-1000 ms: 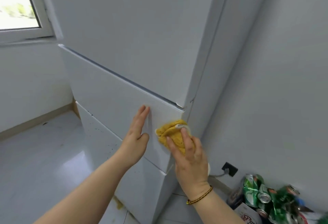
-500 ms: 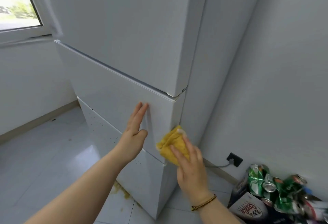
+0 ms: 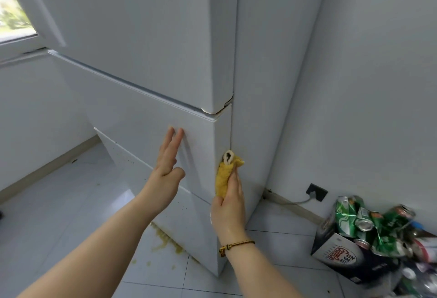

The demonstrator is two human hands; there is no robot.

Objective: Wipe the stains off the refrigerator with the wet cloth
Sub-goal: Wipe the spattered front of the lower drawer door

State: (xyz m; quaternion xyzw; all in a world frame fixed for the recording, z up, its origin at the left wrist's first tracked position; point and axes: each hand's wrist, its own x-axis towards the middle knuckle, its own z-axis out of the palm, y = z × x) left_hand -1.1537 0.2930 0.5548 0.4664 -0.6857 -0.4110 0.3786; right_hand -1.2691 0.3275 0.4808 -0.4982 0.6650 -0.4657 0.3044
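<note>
"Low in the middle of the frame, what do the fingers have?"

"The right hand (image 3: 228, 210) curls its fingers (image 3: 234, 179) round the lower end of a crumpled yellow wet cloth (image 3: 222, 177). The cloth stands up out of the grip with its long axis near vertical, and it is pressed to the front right corner edge of the tall white refrigerator (image 3: 142, 37)."

"And the other hand?"

"The left hand (image 3: 166, 167) lies just left of the cloth, fingers straight and flat on the middle drawer front, holding nothing."

"Where is the dirt from there?"

"Small dark specks (image 3: 128, 160) dot the lower drawer front, down and to the left of the cloth and beyond the left hand. I'd judge the right hand must cross leftward and drop to reach them."

"How does the cloth look?"

"It is bunched and nubbly, with a pale patch at its top end carrying a dark smudge."
</note>
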